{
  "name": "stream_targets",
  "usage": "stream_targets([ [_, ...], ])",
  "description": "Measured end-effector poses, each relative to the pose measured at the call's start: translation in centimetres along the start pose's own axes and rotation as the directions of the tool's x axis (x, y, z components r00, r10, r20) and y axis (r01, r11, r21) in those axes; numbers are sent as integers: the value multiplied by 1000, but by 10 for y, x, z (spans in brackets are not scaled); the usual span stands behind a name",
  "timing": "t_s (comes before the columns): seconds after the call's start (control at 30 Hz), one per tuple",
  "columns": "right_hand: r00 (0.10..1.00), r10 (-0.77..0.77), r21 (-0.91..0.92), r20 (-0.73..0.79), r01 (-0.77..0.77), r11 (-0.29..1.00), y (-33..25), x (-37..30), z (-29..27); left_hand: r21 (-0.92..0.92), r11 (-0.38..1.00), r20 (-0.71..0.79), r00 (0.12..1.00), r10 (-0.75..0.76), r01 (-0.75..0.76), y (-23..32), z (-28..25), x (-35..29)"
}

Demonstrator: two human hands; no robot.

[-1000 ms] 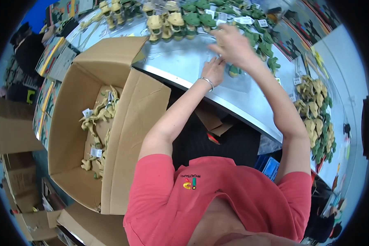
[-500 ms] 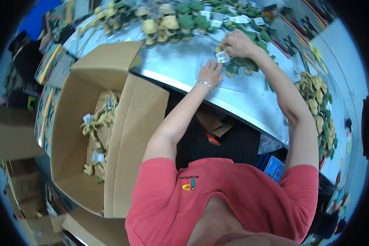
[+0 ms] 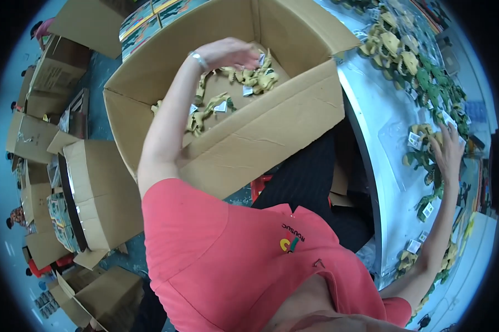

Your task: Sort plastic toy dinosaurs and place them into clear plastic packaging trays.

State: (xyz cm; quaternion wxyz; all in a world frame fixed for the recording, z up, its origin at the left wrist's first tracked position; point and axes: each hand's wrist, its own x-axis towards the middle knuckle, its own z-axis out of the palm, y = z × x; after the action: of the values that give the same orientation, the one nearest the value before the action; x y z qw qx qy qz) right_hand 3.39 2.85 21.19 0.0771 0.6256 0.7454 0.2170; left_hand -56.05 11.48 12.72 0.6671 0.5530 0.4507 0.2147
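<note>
The left hand [image 3: 227,53] hangs inside the cardboard box [image 3: 260,135], its fingers loosely extended with no toy visible in them; the nearest tan toys [image 3: 266,79] lie below its fingertips, toward the box's far right corner, tangled so no single long axis reads. The right hand [image 3: 450,152] is over the table [image 3: 366,105], nearer its far edge, with tan-and-green toys [image 3: 422,159] under and left of its fingers, strung roughly along the table's length; whether it grips one I cannot tell. White tags [image 3: 220,107] carry print too small to read; the red shirt [image 3: 188,238] bears an embroidered, lettered emblem [image 3: 288,243].
</note>
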Motion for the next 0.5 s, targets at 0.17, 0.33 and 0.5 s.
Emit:
stream_targets([
  [0.17, 992, 80, 258, -102, -52, 965, 12, -33, -33, 764, 479, -399, 900, -177, 433, -205, -54, 43],
  [0.33, 996, 16, 461, -90, 27, 887, -51, -55, -75, 609, 421, -688, 711, -142, 673, -293, -32, 16],
  [0.5, 999, 28, 718, 36, -45, 694, -88, -54, -85, 558, 451, -505, 716, -481, 696, -279, -21, 14],
])
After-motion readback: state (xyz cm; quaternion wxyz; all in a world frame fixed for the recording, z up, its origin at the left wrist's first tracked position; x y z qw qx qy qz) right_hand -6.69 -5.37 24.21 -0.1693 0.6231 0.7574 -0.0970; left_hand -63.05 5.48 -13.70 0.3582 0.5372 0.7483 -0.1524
